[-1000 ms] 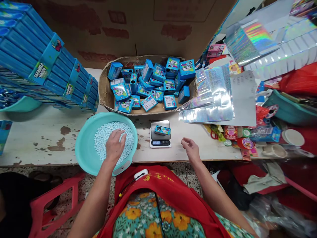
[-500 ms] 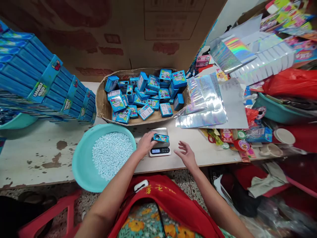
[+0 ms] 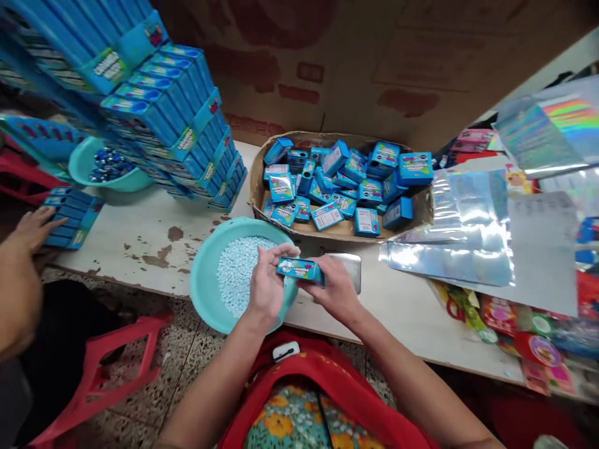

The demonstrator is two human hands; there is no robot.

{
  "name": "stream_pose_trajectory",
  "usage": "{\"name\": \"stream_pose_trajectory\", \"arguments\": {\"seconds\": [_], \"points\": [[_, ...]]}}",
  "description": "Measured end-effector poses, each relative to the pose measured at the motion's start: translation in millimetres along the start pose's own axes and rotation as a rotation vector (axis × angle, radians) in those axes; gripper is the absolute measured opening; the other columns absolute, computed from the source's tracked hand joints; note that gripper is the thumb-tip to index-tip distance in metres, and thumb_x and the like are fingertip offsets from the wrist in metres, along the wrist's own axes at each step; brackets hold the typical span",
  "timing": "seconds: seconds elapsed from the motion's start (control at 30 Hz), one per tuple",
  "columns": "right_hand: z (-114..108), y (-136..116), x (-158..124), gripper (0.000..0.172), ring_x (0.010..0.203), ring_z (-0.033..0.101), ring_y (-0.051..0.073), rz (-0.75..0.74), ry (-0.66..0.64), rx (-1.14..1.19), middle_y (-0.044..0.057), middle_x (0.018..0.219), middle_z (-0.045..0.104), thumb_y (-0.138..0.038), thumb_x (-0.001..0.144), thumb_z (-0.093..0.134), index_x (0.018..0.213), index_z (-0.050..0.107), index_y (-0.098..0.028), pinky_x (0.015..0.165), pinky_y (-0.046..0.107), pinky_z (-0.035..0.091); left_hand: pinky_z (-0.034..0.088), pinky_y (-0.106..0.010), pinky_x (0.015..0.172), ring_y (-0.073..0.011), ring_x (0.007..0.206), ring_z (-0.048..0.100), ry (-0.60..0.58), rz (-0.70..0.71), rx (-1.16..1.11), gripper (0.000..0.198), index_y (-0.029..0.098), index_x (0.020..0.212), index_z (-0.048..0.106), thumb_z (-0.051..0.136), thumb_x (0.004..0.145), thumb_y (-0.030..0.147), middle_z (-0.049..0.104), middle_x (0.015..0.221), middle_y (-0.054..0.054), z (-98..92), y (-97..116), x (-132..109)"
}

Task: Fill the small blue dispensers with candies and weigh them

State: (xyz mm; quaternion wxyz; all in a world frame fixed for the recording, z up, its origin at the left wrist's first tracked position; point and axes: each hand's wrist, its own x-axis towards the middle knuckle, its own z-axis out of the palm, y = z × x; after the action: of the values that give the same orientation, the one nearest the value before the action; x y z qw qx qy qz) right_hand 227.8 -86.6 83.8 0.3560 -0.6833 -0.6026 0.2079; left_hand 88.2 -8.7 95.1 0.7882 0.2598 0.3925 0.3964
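My right hand [image 3: 334, 280] grips a small blue candy box [image 3: 299, 269] by its right end and tilts it leftward. White pieces show at the box's round opening, beside the palm of my left hand [image 3: 267, 284]. That palm faces up, fingers loosely stretched along the box's far side; whether they touch it is hard to tell. Below and left of my left hand stands a turquoise basin [image 3: 202, 274] filled with pale blue candies [image 3: 234, 268]. Partly hidden behind my right hand is a digital scale [image 3: 352, 269] with a metal plate.
A cut-down carton [image 3: 309, 232] of small blue boxes stands behind my hands. Tall stacks of blue display boxes [image 3: 187, 125] rise at left. Holographic sheets [image 3: 463, 231] lie at right. Another person's hand [image 3: 35, 227] touches blue boxes at far left, near a smaller basin [image 3: 126, 182].
The candy box has left the scale and is now in my right hand, over the basin's right edge. My left hand has let go and turned palm up. The view has swung left.
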Motion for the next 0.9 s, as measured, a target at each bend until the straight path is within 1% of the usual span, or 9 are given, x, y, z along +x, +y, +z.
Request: {"name": "stream_pose_trajectory", "arguments": {"seconds": [0.13,0.33,0.43,0.53,0.63,0.7,0.73,0.8,0.9], "points": [[26.1,-0.4,15.1,0.031,0.085,0.060,0.024,0.015,-0.113,-0.069,0.005,0.090,0.065,-0.036,0.075,0.073,0.102,0.063,-0.024,0.073,0.034,0.042,0.049,-0.038,0.090,-0.0215,0.094,0.065,0.169,-0.065,-0.020,0.042,0.015,0.086,0.059,0.043,0.088,0.054,0.066,0.090,-0.010,-22.5,-2.0,15.4],[30.4,-5.6,19.6,0.027,0.081,0.059,0.021,0.085,-0.127,0.192,0.002,0.086,0.062,-0.039,0.073,0.074,0.093,0.064,-0.023,0.072,0.031,0.044,0.049,-0.042,0.093,-0.0236,0.104,0.063,0.129,0.025,0.004,0.036,0.016,0.090,0.058,0.045,0.087,0.050,0.066,0.099,-0.012,-43.6,9.3,10.2],[25.9,-1.0,18.1,0.031,0.081,0.060,0.021,0.172,-0.096,0.425,0.001,0.086,0.065,-0.042,0.071,0.076,0.091,0.063,-0.022,0.074,0.031,0.047,0.048,-0.044,0.094,-0.0263,0.113,0.058,0.133,0.061,0.212,0.040,0.016,0.096,0.060,0.042,0.088,0.052,0.064,0.111,-0.013,-58.1,19.8,3.1],[23.6,2.2,20.1,0.033,0.083,0.061,0.021,0.233,-0.004,0.484,0.001,0.088,0.066,-0.042,0.071,0.076,0.094,0.063,-0.022,0.077,0.033,0.048,0.042,-0.045,0.100,-0.0271,0.126,0.048,0.180,0.189,0.606,0.041,0.020,0.115,0.057,0.056,0.083,0.045,0.055,0.131,-0.012,-71.3,32.2,0.2],[24.4,-8.0,30.7,0.031,0.086,0.060,0.021,0.150,-0.007,0.413,0.002,0.092,0.064,-0.041,0.073,0.075,0.094,0.064,-0.022,0.080,0.034,0.047,0.037,-0.043,0.105,-0.0264,0.131,0.041,-0.016,0.366,0.931,0.060,0.025,0.130,0.049,0.067,0.074,0.033,0.047,0.141,-0.008,-65.9,46.6,0.4],[24.4,-17.9,45.6,0.034,0.091,0.060,0.021,0.050,-0.123,0.435,0.003,0.098,0.065,-0.042,0.075,0.072,0.102,0.064,-0.023,0.083,0.034,0.047,0.042,-0.039,0.101,-0.0255,0.122,0.050,-0.177,0.397,1.071,0.052,0.027,0.124,0.055,0.067,0.074,0.032,0.055,0.131,-0.007,-56.4,58.7,0.8],[23.8,-20.8,56.4,0.039,0.096,0.060,0.022,0.006,-0.178,0.465,0.003,0.104,0.065,-0.042,0.077,0.070,0.110,0.061,-0.024,0.086,0.035,0.047,0.044,-0.037,0.097,-0.0247,0.115,0.055,-0.192,0.404,1.121,0.045,0.028,0.118,0.059,0.067,0.074,0.033,0.060,0.123,-0.006,-54.0,66.2,1.0],[22.4,-18.0,85.6,0.051,0.106,0.058,0.023,-0.017,-0.155,0.497,0.006,0.118,0.061,-0.045,0.080,0.066,0.124,0.053,-0.024,0.092,0.037,0.046,0.047,-0.035,0.089,-0.0231,0.100,0.061,-0.078,0.421,1.195,0.038,0.027,0.110,0.061,0.067,0.074,0.039,0.065,0.110,-0.004,-61.2,84.7,2.2],[27.5,6.9,145.0,0.064,0.118,0.050,0.028,0.111,0.189,0.354,0.012,0.132,0.049,-0.050,0.078,0.065,0.132,0.044,-0.022,0.098,0.044,0.042,0.049,-0.036,0.079,-0.0237,0.086,0.062,0.356,0.435,1.316,0.047,0.026,0.111,0.058,0.067,0.071,0.049,0.066,0.099,-0.003,-111.7,118.3,12.0]]}}
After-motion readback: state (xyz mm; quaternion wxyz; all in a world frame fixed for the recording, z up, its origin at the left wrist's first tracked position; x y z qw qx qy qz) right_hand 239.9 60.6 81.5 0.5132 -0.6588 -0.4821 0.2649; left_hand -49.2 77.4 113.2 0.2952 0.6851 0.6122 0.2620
